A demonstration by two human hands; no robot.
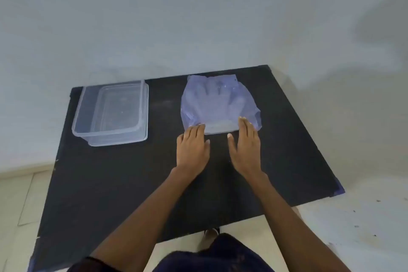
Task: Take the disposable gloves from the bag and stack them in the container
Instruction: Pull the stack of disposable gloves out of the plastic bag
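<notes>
A translucent bluish plastic bag [217, 104] lies flat on the black table [154, 183], right of centre near the far edge. Pale disposable gloves [215, 95] show through it, fingers spread toward the wall. My left hand [192, 149] rests flat with its fingertips touching the bag's near left corner. My right hand [245, 146] is flat too, fingertips on the bag's near right part. Both hands hold nothing. A clear rectangular plastic container [112, 115] stands at the far left of the table, with nothing visible inside.
A pale wall runs right behind the table's far edge. Light floor tiles [353, 238] surround the table on the left and right. My dark clothing [212, 256] and a foot show at the table's near edge.
</notes>
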